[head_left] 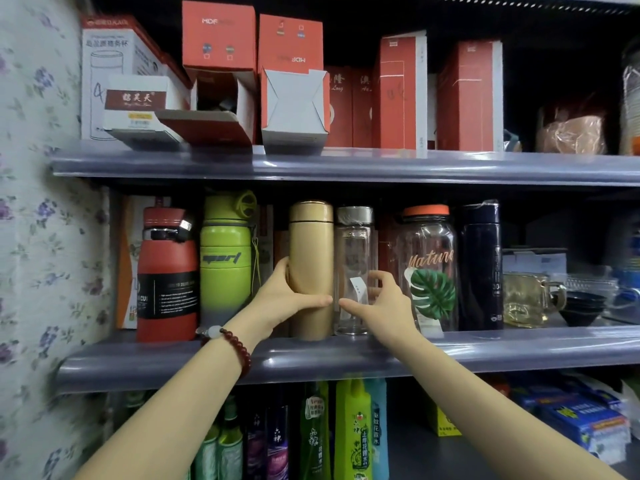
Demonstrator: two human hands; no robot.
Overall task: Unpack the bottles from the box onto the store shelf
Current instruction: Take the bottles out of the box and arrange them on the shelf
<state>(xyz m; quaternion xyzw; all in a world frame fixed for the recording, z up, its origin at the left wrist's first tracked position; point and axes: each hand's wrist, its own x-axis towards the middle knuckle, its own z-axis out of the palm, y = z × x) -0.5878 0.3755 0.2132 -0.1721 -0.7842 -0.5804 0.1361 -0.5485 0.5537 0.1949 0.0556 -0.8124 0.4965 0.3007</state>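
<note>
A gold flask (310,244) stands upright on the middle shelf (346,355). My left hand (284,299) grips its lower part, thumb across the front. Right beside it stands a clear glass bottle (354,251) with a silver lid. My right hand (381,303) is around the clear bottle's lower part, thumb near its front and fingers curled at its right side. In the same row are a red bottle (166,271), a green sport bottle (225,258), a clear "Nature" jar (429,265) and a dark blue flask (479,265). The box is not in view.
The upper shelf (346,168) holds several red and white cartons, some open. Glass mugs and dark bowls (581,306) sit at the right of the middle shelf. Green and purple bottles fill the lower shelf. A floral-papered wall (34,237) bounds the left.
</note>
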